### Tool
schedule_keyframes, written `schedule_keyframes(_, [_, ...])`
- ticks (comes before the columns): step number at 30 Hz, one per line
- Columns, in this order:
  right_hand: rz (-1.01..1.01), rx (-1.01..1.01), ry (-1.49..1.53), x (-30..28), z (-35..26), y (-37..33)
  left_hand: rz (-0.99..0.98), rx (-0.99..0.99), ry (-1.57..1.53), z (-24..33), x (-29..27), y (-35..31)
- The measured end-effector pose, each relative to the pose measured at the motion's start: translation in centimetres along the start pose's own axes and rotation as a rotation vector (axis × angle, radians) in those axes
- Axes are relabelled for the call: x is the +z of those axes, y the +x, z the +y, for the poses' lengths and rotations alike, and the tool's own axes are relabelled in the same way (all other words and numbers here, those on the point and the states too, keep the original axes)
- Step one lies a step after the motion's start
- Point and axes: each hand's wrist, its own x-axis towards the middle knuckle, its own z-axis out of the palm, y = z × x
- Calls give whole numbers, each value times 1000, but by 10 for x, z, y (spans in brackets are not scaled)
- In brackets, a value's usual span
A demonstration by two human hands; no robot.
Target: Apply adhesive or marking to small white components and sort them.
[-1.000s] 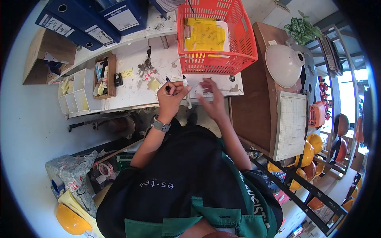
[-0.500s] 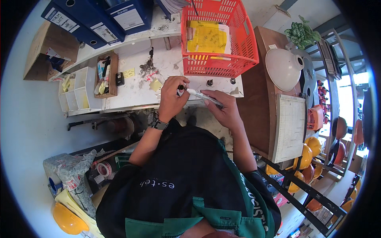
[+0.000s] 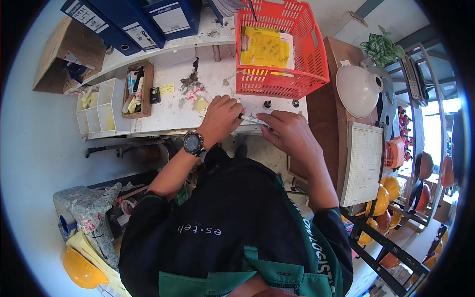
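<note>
A: What lies farthest left of the red plastic basket (image 3: pixel 277 88), the one with slotted walls?

B: A white organizer (image 3: pixel 115 111), thin-walled and boxy, then an oblong wooden tray (image 3: pixel 147 94), both on the smudged white surface (image 3: pixel 168 116).

A: And closer to the basket?

B: A squarish yellow paper note (image 3: pixel 200 104), just left of its near left corner. Then the left hand (image 3: pixel 221 120), in front of that corner, fingers curled in and pinching the dark end of a marker (image 3: pixel 253 120).

A: Where's the marker itself?

B: In front of the basket, on its near side, held between both hands: a slim white cylinder, slightly tilted. The right hand (image 3: pixel 293 131), also in front of the basket, squeezes the barrel between thumb and fingers.

A: Right of the basket?

B: A smooth, off-white dome-shaped shade (image 3: pixel 357 91) with a short round neck, by a brown wooden cabinet (image 3: pixel 331 126).
</note>
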Motion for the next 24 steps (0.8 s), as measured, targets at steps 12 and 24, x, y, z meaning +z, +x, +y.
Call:
schedule_keyframes(12, [-91, -203, -143, 23, 8, 1, -214, -92, -201, -7, 6, -11])
schedule_keyframes(24, [-138, 992, 1396, 175, 26, -26, -179, -85, 171, -51, 53, -66])
